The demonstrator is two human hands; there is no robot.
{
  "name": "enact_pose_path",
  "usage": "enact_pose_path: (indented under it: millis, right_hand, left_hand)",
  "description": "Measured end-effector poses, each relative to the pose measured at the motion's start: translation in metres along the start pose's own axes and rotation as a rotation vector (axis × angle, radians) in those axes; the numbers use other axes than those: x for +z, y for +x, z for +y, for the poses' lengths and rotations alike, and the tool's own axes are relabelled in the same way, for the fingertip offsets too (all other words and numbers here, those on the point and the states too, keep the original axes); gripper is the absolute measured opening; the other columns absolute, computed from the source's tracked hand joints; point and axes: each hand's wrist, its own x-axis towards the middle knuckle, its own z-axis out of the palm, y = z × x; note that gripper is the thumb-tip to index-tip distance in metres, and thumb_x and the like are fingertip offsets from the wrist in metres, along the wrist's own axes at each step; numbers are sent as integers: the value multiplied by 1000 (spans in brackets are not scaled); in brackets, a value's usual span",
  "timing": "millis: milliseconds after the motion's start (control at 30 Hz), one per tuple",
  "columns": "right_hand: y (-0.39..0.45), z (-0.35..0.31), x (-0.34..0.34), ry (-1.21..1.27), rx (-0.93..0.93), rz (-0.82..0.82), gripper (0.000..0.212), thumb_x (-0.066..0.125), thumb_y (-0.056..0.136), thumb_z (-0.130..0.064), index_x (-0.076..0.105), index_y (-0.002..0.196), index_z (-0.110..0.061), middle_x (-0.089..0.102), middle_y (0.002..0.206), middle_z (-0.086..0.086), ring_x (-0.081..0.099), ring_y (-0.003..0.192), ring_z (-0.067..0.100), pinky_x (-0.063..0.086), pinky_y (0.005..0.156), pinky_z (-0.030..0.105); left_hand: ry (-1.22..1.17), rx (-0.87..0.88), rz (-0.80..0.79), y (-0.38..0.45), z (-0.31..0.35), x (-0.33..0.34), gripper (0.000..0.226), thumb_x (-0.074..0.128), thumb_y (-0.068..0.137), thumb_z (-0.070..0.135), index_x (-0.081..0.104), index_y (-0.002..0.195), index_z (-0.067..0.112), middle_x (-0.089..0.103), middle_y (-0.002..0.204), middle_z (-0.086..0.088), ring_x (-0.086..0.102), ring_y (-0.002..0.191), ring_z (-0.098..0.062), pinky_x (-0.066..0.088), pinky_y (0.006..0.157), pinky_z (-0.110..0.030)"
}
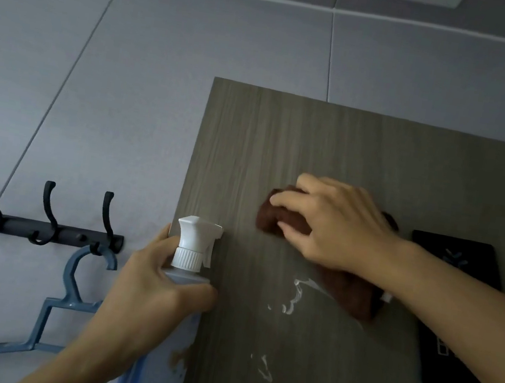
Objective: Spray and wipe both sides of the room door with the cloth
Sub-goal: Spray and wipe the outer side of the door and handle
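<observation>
My right hand [331, 223] presses cloth [276, 221] on door [286, 131]; left hand [158, 288] grips spray bottle [194, 241]. Foam [292, 299] at 6 o'clock may drip unwiped.

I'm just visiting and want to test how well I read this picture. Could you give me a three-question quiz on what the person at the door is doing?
1. True or false: the left hand grips the spray bottle.
2. What does the right hand press against the door?
A. a white sponge
B. a brown cloth
C. a paper towel
3. Fill in: white streaks of foam show on the door just ____ the cloth.

Key
1. True; its fingers curl round the bottle's neck.
2. B. The cloth lies under the fingers and the wrist.
3. Below; more streaks lie lower down, not yet wiped.
</observation>
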Motion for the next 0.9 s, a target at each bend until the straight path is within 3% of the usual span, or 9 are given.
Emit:
enact_pose_path:
  millis: [133, 200, 300, 400, 500, 600, 767, 833, 900]
  right_hand:
    - [48, 28, -6, -31, 219, 82, 31, 63, 95, -44, 65, 123, -30, 58, 104, -4, 63, 93, 27, 45, 71, 34]
    - [30, 15, -2, -10, 173, 85, 29, 61, 93, -46, 65, 118, -30, 57, 101, -3, 63, 89, 28, 50, 70, 38]
    - [-30, -31, 1, 29, -7, -60, 32, 52, 91, -52, 63, 113, -31, 53, 96, -8, 58, 80, 19, 51, 59, 35]
    - [-29, -25, -3, 21, -69, -102, 37, 50, 92, -52, 64, 118, -30, 56, 96, -7, 59, 80, 19, 51, 58, 34]
    - [16, 10, -4, -39, 132, 39, 35, 62, 94, -45, 66, 123, -26, 61, 101, 2, 64, 90, 32, 51, 70, 39]
    - [27, 9, 4, 9, 275, 119, 33, 65, 93, -42, 68, 120, -23, 61, 101, 5, 65, 89, 35, 55, 74, 43]
    - [-55, -60, 14, 67, -10, -7, 38, 56, 91, -46, 66, 119, -22, 57, 95, 1, 59, 76, 26, 49, 54, 36]
    - [-57, -54, 13, 31, -83, -59, 41, 51, 92, -50, 66, 118, -23, 56, 92, 1, 57, 74, 25, 47, 51, 33]
    - [-34, -34, 8, -35, -26, -29, 42, 50, 93, -53, 64, 120, -24, 57, 95, 3, 61, 79, 30, 50, 55, 36]
  left_hand:
    - [1, 2, 0, 0, 0, 1, 39, 85, 61, 21, 70, 97, 17, 71, 81, -7, 69, 72, -31, 59, 60, -34]
    - [-2, -2, 3, 0, -1, 1, 36, 85, 61, 21, 72, 95, 21, 71, 81, -8, 69, 72, -32, 60, 61, -35]
    - [-24, -1, 1, 0, 4, 0, 37, 79, 56, 22, 73, 92, 31, 72, 82, -9, 70, 73, -34, 61, 64, -43]
    - [9, 13, 3, -4, 5, 2, 37, 79, 59, 23, 69, 94, 18, 70, 81, -12, 69, 73, -36, 61, 65, -53]
    - [21, 17, 38, -5, 4, 3, 36, 79, 60, 23, 68, 93, 14, 68, 81, -13, 68, 75, -38, 58, 65, -58]
    - [3, 8, 49, -7, 3, 5, 32, 79, 60, 22, 70, 90, 23, 69, 81, -14, 68, 75, -40, 60, 63, -51]
    - [-6, 28, 33, -4, 2, 5, 28, 84, 68, 13, 69, 92, 20, 68, 91, -16, 68, 72, -37, 56, 61, -39]
    - [7, 31, 35, -4, 3, 5, 34, 83, 66, 16, 69, 97, 13, 67, 95, -17, 68, 73, -36, 55, 62, -37]
    - [10, 24, 41, -5, 4, 5, 40, 79, 61, 20, 69, 98, 10, 68, 95, -18, 68, 71, -35, 56, 61, -37]
